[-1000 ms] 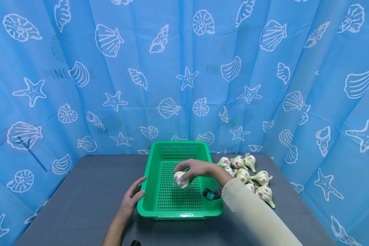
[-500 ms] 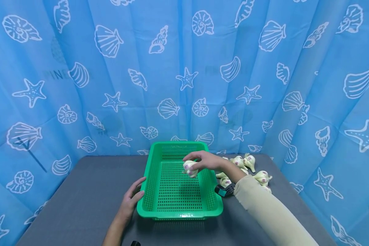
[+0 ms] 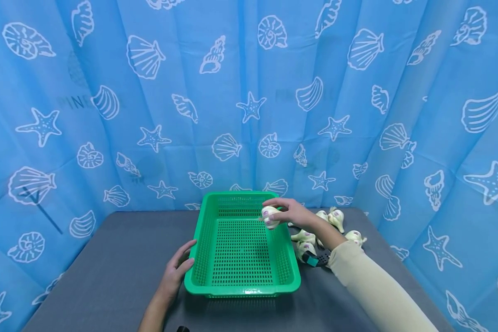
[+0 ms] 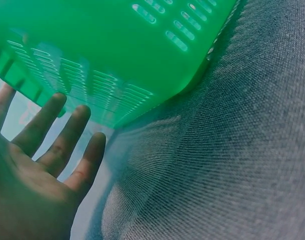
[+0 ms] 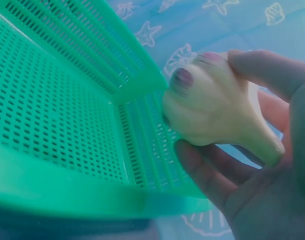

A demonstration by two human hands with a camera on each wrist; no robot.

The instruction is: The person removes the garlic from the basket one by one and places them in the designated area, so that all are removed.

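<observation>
A garlic bulb [image 3: 269, 217] with purple patches is pinched between the thumb and fingers of my right hand [image 3: 293, 214], over the right wall of a green plastic basket [image 3: 242, 291]. In the right wrist view the bulb [image 5: 207, 102] points its stem back toward the palm. At the basket's left rim rests my left hand [image 3: 177, 268]. The left wrist view shows that hand's fingers [image 4: 65, 142] fairly straight beside the basket's outer wall [image 4: 112, 65]; its thumb is out of sight there. More garlic bulbs [image 3: 305, 237] lie right of the basket, partly hidden by my right forearm.
A grey cloth [image 3: 120, 263] covers the table. Behind and at the sides hangs a blue curtain [image 3: 207, 110] with white shell prints. A black wrist device [image 3: 315, 259] sits on my right wrist, close to the loose bulbs. A small black object [image 3: 183, 329] shows at the bottom edge.
My right hand has moved right and away from me, from above the basket's middle to its right wall, still gripping the garlic bulb. The left hand and basket stay in place.
</observation>
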